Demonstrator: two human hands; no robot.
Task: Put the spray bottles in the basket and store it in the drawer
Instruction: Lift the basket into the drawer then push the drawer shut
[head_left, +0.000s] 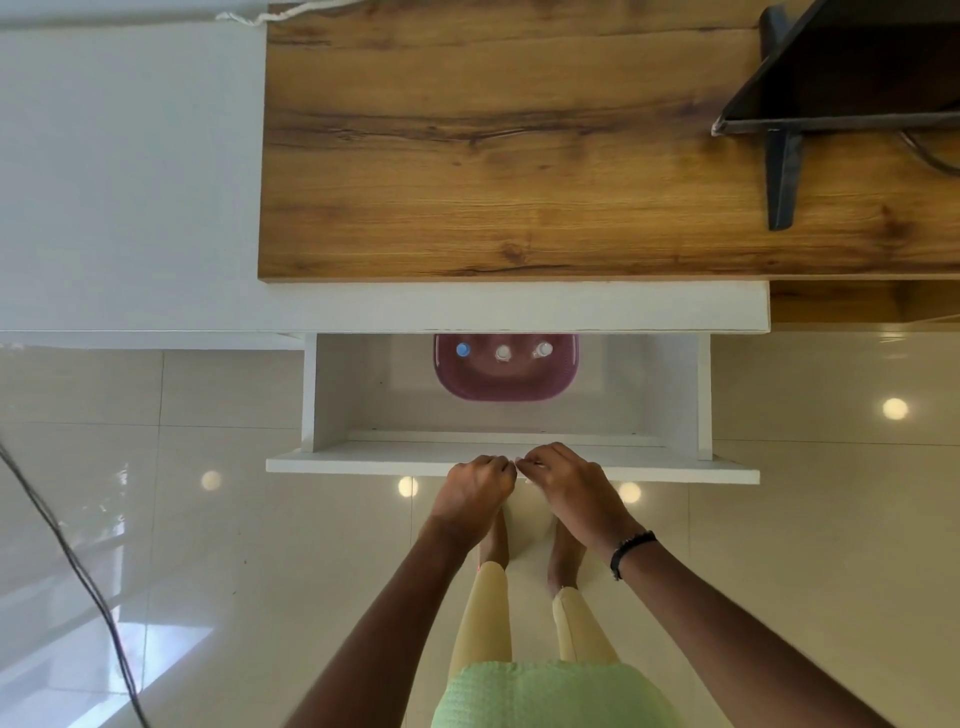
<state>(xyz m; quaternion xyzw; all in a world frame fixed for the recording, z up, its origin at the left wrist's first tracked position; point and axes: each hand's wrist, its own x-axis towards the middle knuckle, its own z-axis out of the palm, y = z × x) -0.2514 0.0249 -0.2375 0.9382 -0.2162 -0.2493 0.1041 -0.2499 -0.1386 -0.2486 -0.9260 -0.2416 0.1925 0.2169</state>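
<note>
A white drawer stands pulled out below the wooden cabinet top. Inside it, at the back middle, sits a maroon basket, partly hidden under the cabinet's front edge. Three spray bottles stand upright in the basket: one with a blue cap, one with a white cap and one clear. My left hand and my right hand rest side by side on the middle of the drawer's front panel, fingers curled over its top edge.
The wooden cabinet top carries a dark screen on a stand at the far right. A black cable runs across the glossy tiled floor at the left. My feet stand just under the drawer front.
</note>
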